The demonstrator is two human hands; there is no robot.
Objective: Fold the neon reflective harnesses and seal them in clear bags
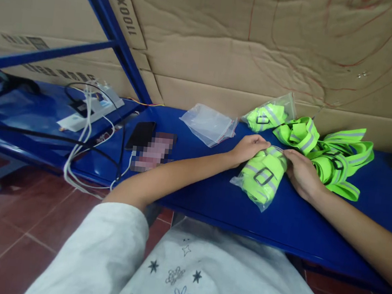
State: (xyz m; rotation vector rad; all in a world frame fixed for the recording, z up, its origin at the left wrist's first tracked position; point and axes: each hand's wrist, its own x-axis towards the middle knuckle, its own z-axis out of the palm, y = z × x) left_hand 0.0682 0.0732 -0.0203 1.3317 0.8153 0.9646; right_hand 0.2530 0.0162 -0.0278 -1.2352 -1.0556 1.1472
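A clear plastic bag [261, 178] lies on the blue table, filled with a folded neon-yellow reflective strap that has a black buckle. My left hand [251, 147] pinches the far left end of the bag's opening. At the other end of that edge, my right hand [301, 171] grips the bag between thumb and fingers. Right of my hands lies a loose pile of neon-yellow reflective straps [345, 159], with a rolled strap [299, 135] beside it. Behind them a second bagged strap [266, 117] leans near the cardboard.
Flat clear bags [208, 123] are stacked left of my hands. A black phone [140, 135] and a blurred pinkish item [156, 151] lie farther left. White cables [84, 141] hang from a power strip [90, 113]. Cardboard [203, 69] backs the blue table [205, 196].
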